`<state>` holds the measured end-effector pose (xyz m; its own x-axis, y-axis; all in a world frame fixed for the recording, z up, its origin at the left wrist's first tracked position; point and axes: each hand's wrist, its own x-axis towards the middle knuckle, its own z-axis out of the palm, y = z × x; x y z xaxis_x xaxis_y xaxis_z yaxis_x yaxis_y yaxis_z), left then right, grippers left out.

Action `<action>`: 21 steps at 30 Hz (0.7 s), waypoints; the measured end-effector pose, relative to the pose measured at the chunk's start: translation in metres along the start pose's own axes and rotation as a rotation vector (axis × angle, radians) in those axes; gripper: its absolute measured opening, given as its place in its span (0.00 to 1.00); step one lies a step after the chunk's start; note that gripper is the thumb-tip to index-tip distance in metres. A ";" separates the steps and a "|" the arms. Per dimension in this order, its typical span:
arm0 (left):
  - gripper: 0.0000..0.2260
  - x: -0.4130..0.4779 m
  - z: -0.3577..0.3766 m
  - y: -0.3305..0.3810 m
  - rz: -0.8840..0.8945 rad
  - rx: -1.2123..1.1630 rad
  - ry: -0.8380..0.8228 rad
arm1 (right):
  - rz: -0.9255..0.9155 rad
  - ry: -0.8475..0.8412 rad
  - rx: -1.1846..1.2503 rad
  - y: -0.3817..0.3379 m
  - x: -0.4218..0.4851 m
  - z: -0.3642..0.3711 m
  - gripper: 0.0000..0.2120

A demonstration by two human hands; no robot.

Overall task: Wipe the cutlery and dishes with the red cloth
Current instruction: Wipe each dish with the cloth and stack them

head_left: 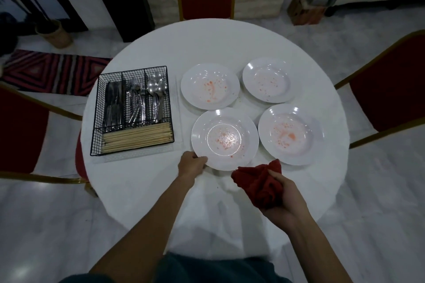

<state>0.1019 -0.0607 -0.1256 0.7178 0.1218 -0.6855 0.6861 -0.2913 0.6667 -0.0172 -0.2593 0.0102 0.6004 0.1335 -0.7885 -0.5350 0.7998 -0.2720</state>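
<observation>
White round table (pixel 147 190) carries 4 stained plates (pixel 210 86) and 1 wire caddy (pixel 132 112) at left with knives, forks, spoons, chopsticks. My left hand (pixel 192 164) grips the near-left plate (pixel 225 139) by its rim; my right hand (pixel 284 193) clutches 1 red cloth (pixel 258 181) just near of it.

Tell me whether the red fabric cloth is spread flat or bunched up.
Bunched up: the red fabric cloth is a creased wad gripped in the right hand, one corner poking up.
</observation>
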 end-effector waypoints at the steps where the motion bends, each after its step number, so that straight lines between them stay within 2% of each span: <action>1: 0.03 -0.002 -0.004 0.002 -0.001 0.012 0.003 | 0.015 -0.007 0.012 -0.002 0.001 -0.001 0.21; 4: 0.03 -0.003 -0.018 0.011 -0.010 0.018 0.023 | 0.059 -0.048 0.039 -0.007 0.006 0.006 0.21; 9: 0.04 0.014 -0.053 0.030 0.042 -0.062 0.151 | 0.103 -0.074 0.054 -0.004 0.023 0.028 0.21; 15: 0.09 0.051 -0.097 0.061 -0.010 -0.112 0.199 | 0.142 -0.119 0.038 0.011 0.038 0.035 0.23; 21: 0.05 0.082 -0.117 0.083 -0.029 -0.108 0.159 | 0.075 -0.017 0.038 0.027 0.043 0.025 0.21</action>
<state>0.2314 0.0363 -0.0922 0.7016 0.2795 -0.6554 0.7090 -0.1830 0.6810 0.0088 -0.2179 -0.0171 0.5693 0.2034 -0.7965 -0.5561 0.8089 -0.1910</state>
